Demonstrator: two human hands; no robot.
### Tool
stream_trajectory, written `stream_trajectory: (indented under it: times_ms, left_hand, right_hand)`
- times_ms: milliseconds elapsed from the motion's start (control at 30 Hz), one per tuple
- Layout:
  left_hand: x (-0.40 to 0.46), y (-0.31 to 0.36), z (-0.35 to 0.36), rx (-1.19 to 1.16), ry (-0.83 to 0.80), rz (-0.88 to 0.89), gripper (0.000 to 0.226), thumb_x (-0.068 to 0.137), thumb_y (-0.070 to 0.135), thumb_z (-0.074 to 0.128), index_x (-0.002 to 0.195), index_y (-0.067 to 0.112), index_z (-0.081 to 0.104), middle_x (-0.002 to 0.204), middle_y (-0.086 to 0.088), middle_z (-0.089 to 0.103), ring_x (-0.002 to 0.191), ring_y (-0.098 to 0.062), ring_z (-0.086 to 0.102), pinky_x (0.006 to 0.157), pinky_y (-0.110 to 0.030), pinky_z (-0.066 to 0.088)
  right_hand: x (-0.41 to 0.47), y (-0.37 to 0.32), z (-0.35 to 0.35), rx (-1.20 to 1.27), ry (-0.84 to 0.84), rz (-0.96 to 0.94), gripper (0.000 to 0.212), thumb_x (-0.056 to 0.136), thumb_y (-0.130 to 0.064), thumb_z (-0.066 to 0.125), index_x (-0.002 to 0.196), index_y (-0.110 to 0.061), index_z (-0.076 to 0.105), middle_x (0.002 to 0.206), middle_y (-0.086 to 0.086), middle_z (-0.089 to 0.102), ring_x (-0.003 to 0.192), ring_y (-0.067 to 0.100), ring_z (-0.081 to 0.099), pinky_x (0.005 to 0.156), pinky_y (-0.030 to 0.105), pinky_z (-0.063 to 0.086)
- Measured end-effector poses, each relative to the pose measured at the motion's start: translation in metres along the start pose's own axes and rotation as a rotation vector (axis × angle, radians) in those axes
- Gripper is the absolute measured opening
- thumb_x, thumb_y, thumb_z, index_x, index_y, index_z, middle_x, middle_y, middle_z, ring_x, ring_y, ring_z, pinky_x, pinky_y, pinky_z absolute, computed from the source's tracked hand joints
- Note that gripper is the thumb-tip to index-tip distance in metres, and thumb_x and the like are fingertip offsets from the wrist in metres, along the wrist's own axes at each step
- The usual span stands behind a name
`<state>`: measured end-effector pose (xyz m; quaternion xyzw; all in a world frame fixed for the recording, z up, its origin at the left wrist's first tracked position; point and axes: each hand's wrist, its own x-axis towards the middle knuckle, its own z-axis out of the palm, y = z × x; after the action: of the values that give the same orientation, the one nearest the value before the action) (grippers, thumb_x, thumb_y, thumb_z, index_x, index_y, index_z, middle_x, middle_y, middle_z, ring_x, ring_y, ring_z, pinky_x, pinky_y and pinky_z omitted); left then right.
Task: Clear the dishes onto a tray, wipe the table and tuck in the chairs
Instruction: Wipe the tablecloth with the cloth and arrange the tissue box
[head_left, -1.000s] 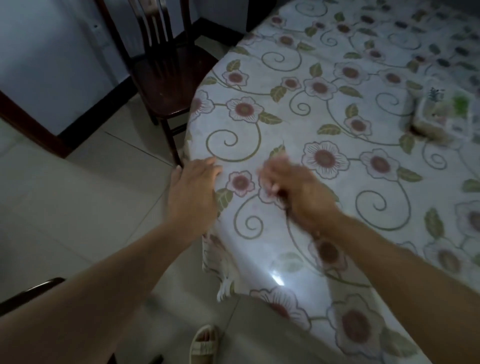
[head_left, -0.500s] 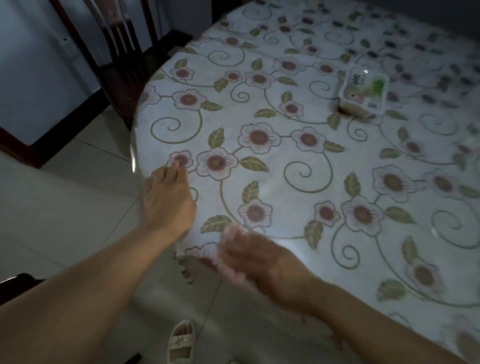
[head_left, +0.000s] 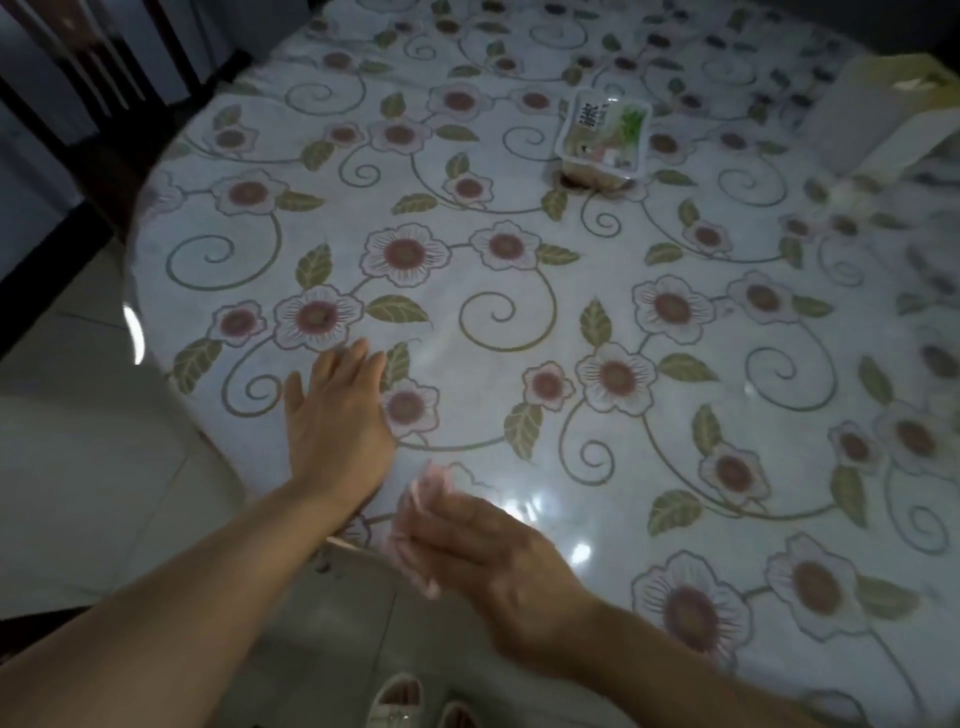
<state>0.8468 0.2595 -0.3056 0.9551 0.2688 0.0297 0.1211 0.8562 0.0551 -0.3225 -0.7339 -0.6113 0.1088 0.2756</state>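
Note:
A round table (head_left: 519, 312) under a glossy flowered cloth fills the view. My left hand (head_left: 337, 415) lies flat on the cloth near the table's front left edge, fingers straight. My right hand (head_left: 483, 545) is at the front edge, blurred, with a pale pink cloth (head_left: 415, 525) bunched in its fingers. A dark wooden chair (head_left: 88, 83) stands at the far left, set back from the table.
A sealed plastic food tub (head_left: 605, 137) sits on the far middle of the table. A pale box (head_left: 878, 114) stands at the far right. Tiled floor lies on the left, and my sandalled feet (head_left: 415, 701) show at the bottom.
My right hand with the pink cloth has swept from the middle of the table back to the front edge. My left hand shifted a little further onto the cloth; the view turned right.

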Motion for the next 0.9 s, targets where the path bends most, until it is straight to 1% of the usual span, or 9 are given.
stream_trajectory:
  times_ms: [100, 167, 267, 333, 467, 533, 667, 800, 900]
  left_hand:
    - [0.0, 0.029, 0.006, 0.004, -0.008, 0.203, 0.045, 0.089, 0.01, 0.048, 0.133, 0.017, 0.047, 0.146, 0.001, 0.039, 0.135, -0.022, 0.028, 0.109, -0.048, 0.022]
    - [0.001, 0.044, 0.012, -0.029, -0.004, 0.257, 0.043, 0.088, 0.008, 0.05, 0.13, 0.014, 0.051, 0.143, -0.004, 0.043, 0.132, -0.025, 0.033, 0.107, -0.043, 0.023]
    - [-0.001, 0.048, 0.018, -0.033, -0.001, 0.27, 0.046, 0.087, 0.007, 0.051, 0.132, 0.011, 0.049, 0.145, -0.007, 0.042, 0.132, -0.027, 0.033, 0.109, -0.043, 0.019]
    - [-0.002, 0.043, 0.018, 0.007, -0.021, 0.274, 0.05, 0.088, 0.007, 0.05, 0.137, 0.014, 0.043, 0.149, -0.005, 0.036, 0.136, -0.026, 0.028, 0.111, -0.045, 0.017]
    - [0.002, 0.053, 0.011, 0.006, -0.067, 0.28, 0.047, 0.089, 0.008, 0.047, 0.135, 0.014, 0.045, 0.149, -0.005, 0.035, 0.135, -0.026, 0.029, 0.11, -0.045, 0.02]
    - [0.0, 0.068, 0.008, -0.002, -0.11, 0.401, 0.047, 0.09, 0.008, 0.045, 0.137, 0.017, 0.045, 0.149, -0.002, 0.036, 0.135, -0.024, 0.031, 0.11, -0.046, 0.023]
    - [-0.006, 0.098, 0.013, 0.005, -0.163, 0.564, 0.05, 0.093, 0.013, 0.041, 0.142, 0.022, 0.036, 0.15, 0.004, 0.033, 0.135, -0.018, 0.029, 0.11, -0.044, 0.022]
    - [-0.003, 0.124, 0.019, 0.022, -0.161, 0.581, 0.046, 0.088, 0.009, 0.05, 0.133, 0.017, 0.047, 0.14, -0.001, 0.045, 0.13, -0.024, 0.037, 0.103, -0.044, 0.031]
    - [-0.008, 0.14, 0.023, 0.01, -0.155, 0.583, 0.044, 0.08, 0.006, 0.06, 0.123, 0.01, 0.056, 0.131, -0.01, 0.054, 0.117, -0.033, 0.047, 0.095, -0.047, 0.037]
  right_hand:
    - [-0.008, 0.048, -0.037, -0.161, 0.057, 0.17, 0.047, 0.091, -0.007, 0.054, 0.136, -0.019, 0.05, 0.142, 0.003, 0.049, 0.133, 0.021, 0.044, 0.109, 0.042, 0.037]
    - [-0.008, 0.098, -0.075, -0.25, 0.171, 0.504, 0.051, 0.09, -0.002, 0.052, 0.137, -0.022, 0.048, 0.144, 0.001, 0.045, 0.132, 0.023, 0.043, 0.106, 0.039, 0.039]
    - [-0.009, 0.127, -0.099, -0.235, 0.308, 0.697, 0.045, 0.091, 0.003, 0.046, 0.135, -0.01, 0.051, 0.144, 0.009, 0.045, 0.132, 0.029, 0.041, 0.109, 0.042, 0.035]
    - [-0.017, 0.092, -0.067, -0.18, 0.306, 0.676, 0.04, 0.094, 0.0, 0.045, 0.132, -0.008, 0.053, 0.139, 0.011, 0.048, 0.128, 0.026, 0.045, 0.105, 0.043, 0.039]
    - [-0.065, -0.005, -0.018, 0.005, 0.159, 0.313, 0.041, 0.102, -0.024, 0.036, 0.142, -0.017, 0.041, 0.153, 0.003, 0.034, 0.143, 0.018, 0.027, 0.114, 0.032, 0.029]
    - [-0.089, -0.004, -0.024, -0.058, 0.089, 0.191, 0.045, 0.096, -0.011, 0.048, 0.141, -0.017, 0.044, 0.151, 0.003, 0.036, 0.143, 0.016, 0.026, 0.115, 0.034, 0.029]
    - [-0.116, 0.033, -0.07, -0.223, 0.272, 0.496, 0.032, 0.101, -0.017, 0.04, 0.126, -0.029, 0.055, 0.13, 0.004, 0.057, 0.121, 0.018, 0.054, 0.1, 0.029, 0.045]
    - [-0.126, 0.066, -0.095, -0.221, 0.533, 1.059, 0.053, 0.087, 0.01, 0.05, 0.138, -0.006, 0.047, 0.147, 0.01, 0.04, 0.138, 0.027, 0.035, 0.114, 0.04, 0.03]
    - [-0.11, 0.033, -0.059, -0.228, 0.475, 0.829, 0.041, 0.086, 0.006, 0.053, 0.126, -0.002, 0.059, 0.137, 0.015, 0.052, 0.129, 0.032, 0.047, 0.108, 0.048, 0.038]
